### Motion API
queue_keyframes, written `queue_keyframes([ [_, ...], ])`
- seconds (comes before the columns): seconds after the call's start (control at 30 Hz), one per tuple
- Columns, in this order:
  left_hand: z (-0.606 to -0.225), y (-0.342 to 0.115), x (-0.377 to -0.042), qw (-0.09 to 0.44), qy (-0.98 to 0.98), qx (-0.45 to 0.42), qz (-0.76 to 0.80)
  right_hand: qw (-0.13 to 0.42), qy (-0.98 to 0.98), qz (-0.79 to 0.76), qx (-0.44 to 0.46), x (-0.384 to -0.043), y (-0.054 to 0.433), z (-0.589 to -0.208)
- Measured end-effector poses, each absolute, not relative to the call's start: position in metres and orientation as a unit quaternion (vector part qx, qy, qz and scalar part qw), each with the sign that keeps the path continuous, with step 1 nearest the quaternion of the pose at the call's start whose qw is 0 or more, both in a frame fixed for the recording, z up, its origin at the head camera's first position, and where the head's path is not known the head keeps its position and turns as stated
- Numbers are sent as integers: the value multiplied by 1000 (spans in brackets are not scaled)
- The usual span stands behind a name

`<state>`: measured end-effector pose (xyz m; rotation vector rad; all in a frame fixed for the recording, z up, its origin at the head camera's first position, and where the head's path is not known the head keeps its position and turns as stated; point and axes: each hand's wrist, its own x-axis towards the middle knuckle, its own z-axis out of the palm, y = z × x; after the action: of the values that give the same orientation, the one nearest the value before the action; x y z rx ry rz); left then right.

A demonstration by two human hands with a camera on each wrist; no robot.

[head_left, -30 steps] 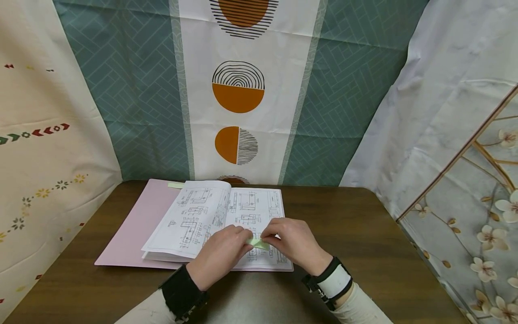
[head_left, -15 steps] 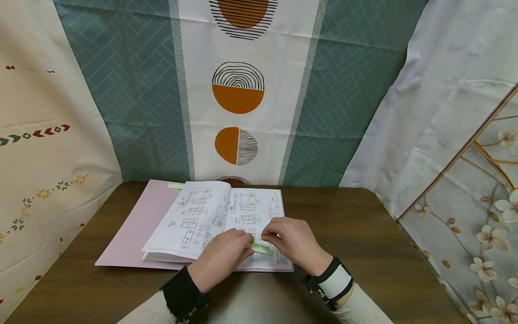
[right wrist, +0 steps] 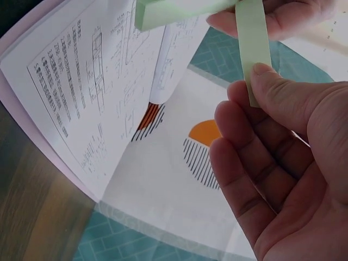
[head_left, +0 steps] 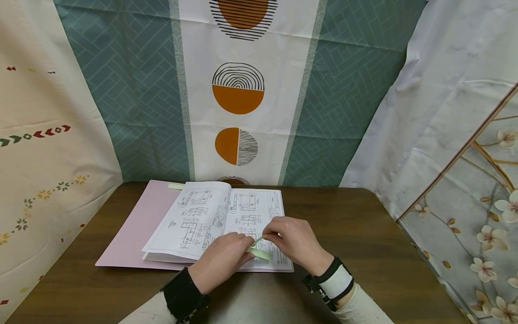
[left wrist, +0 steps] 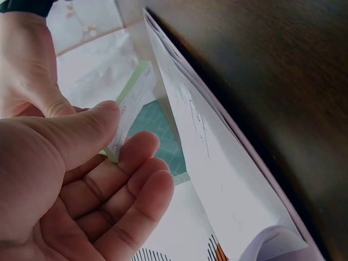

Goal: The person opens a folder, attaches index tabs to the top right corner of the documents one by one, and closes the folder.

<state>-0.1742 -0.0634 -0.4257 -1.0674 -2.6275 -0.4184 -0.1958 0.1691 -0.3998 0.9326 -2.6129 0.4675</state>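
Note:
Over the right-hand page of an open bound booklet of technical drawings [head_left: 163, 240], both hands work on narrow green sticky notes. The left hand [head_left: 222, 257] pinches a small pad of sticky notes [head_left: 260, 254] between thumb and forefinger. Between right thumb and forefinger, one sticky note [right wrist: 253, 38] is pinched by its end. Its other end reaches to the pad at the left fingertips; whether it still sticks there I cannot tell. The right hand [head_left: 293, 236] is just right of the left one, its other fingers loosely curled in the right wrist view.
The booklet lies in a pink folder [head_left: 129, 234] on a dark wooden table [head_left: 336, 216]. A pale green strip [head_left: 176, 185] shows at the folder's top edge. Patterned cloths [head_left: 356, 90] hang behind and at both sides. Both wrists wear black straps.
A sticky note has been lifted from the pad and now stands up between the hands. The pad has tipped slightly down, toward the person; the booklet has not moved.

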Motion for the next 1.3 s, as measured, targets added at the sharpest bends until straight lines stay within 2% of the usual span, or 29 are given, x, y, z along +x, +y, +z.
queue_keyframes([
  [0.47,-422,-68,-172,143,-921,-344,-115,180,-914,166,324,-199,179,-396],
  [0.93,-432,-79,-145,167,-906,-374,-110,190,-923,146,301,-201,188,-401],
  [1.3,-439,-78,-138,121,-907,-388,-110,177,-928,148,291,-200,186,-404],
])
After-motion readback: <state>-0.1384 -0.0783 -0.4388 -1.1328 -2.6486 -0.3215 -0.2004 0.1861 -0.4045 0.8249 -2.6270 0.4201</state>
